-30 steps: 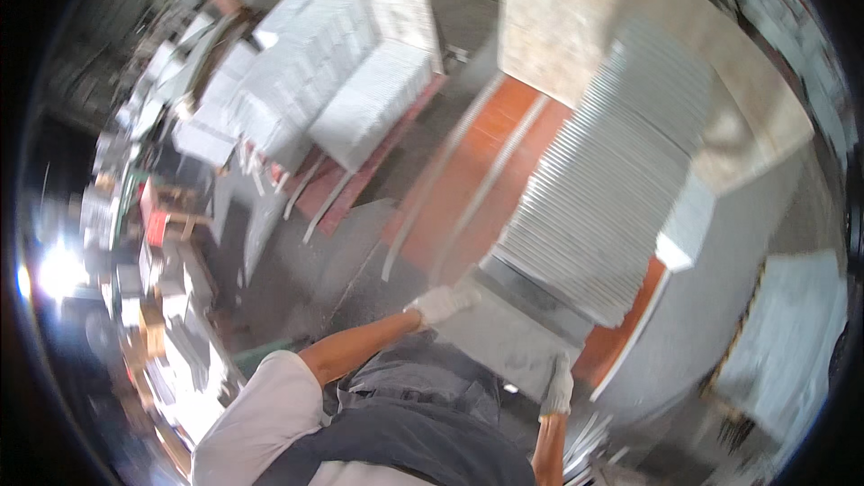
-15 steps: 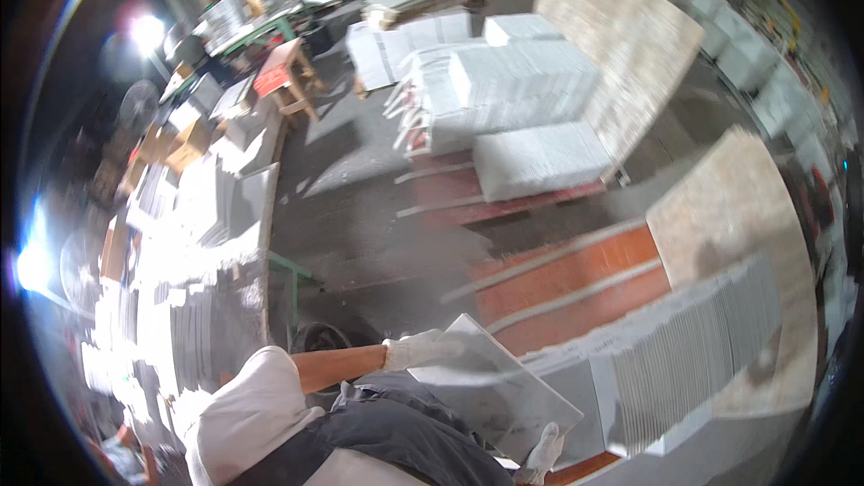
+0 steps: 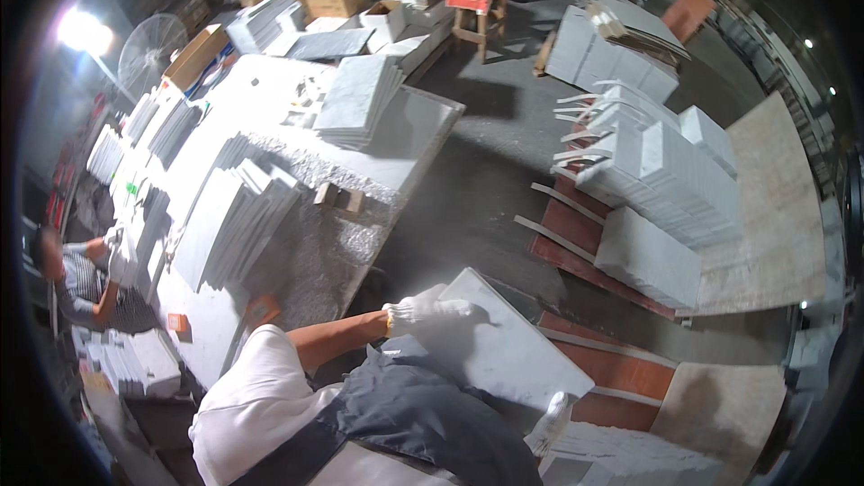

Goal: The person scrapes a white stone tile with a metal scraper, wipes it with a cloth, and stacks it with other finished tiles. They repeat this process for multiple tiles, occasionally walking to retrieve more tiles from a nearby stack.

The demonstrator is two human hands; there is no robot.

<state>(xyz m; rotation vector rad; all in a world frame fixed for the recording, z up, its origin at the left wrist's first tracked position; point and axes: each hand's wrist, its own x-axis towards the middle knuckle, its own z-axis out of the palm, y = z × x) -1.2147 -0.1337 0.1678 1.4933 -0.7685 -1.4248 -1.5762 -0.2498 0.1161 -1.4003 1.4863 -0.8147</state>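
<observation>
A square white-grey stone tile (image 3: 513, 342) is held tilted in front of my body, between both hands. My left hand (image 3: 430, 313), in a white knit glove, grips its left edge, with the fingers partly over the face. At the lower right corner my right hand (image 3: 551, 423), also gloved, closes on the edge; part of that hand is hidden. Under and beside it stands a row of upright tiles (image 3: 630, 450) near a red-brown pallet (image 3: 598, 373) with pale straps.
To the left is a worktable (image 3: 418, 139) with leaning tile stacks (image 3: 238, 225), a small wood block (image 3: 340, 198) and stone chips. Another person (image 3: 90, 274) works at its far left side. Strapped tile stacks (image 3: 666, 171) stand on a pallet by an upright wooden board (image 3: 778, 216).
My view has turned left, bringing the worktable and the other person into fuller sight. The tile has turned along with me, still in both hands.
</observation>
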